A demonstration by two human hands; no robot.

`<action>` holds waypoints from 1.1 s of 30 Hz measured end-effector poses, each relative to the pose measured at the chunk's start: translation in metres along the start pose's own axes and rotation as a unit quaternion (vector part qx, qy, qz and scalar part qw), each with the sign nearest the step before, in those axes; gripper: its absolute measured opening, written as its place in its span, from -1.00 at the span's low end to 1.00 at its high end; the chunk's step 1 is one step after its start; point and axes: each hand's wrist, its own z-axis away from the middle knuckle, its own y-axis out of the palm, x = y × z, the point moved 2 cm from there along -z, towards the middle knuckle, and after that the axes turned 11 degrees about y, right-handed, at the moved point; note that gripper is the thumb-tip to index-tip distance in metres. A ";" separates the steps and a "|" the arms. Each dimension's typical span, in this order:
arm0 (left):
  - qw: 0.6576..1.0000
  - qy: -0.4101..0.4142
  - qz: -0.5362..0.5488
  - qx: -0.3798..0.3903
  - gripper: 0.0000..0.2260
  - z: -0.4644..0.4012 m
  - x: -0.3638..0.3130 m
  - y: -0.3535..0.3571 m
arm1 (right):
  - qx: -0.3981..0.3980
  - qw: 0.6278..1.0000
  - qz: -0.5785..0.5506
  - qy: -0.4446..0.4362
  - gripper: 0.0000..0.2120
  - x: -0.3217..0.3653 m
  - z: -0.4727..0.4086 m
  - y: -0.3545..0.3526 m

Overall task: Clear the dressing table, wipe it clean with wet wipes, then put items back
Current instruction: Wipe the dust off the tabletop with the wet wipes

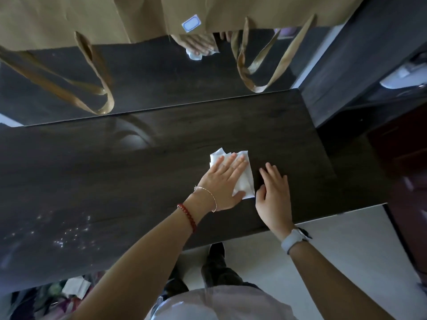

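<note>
The dark wooden dressing table [138, 172] fills the middle of the view. A white wet wipe [245, 181] lies spread on its right half. My left hand [224, 181] presses flat on the wipe with straight fingers. My right hand [273, 192] rests flat on the bare tabletop just to the right of the wipe, its thumb near the wipe's lower corner. Small bright specks [69, 234] show on the table's front left area.
A mirror [161, 72] stands along the table's back edge. Brown paper bags [92, 17] with looped handles hang over its top. A dark cabinet [360, 72] stands to the right. Pale floor [335, 245] lies before the table, with clutter [74, 287] at lower left.
</note>
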 end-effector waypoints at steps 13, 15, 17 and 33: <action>0.955 -0.137 0.188 -0.183 -0.37 0.043 0.042 -0.006 | 0.077 0.981 -0.067 -0.168 -0.53 0.048 0.006 0.012; 0.946 -0.208 0.139 -0.205 -0.44 0.057 0.047 -0.001 | 0.111 0.970 -0.020 -0.214 -0.50 0.055 0.004 0.022; 0.946 -0.247 0.100 -0.187 -0.48 0.063 0.046 0.004 | 0.118 0.965 0.036 -0.231 -0.52 0.058 0.000 0.032; 0.945 -0.285 0.063 -0.149 -0.46 0.056 0.043 0.017 | 0.016 0.993 0.092 0.073 -0.49 0.011 -0.177 0.011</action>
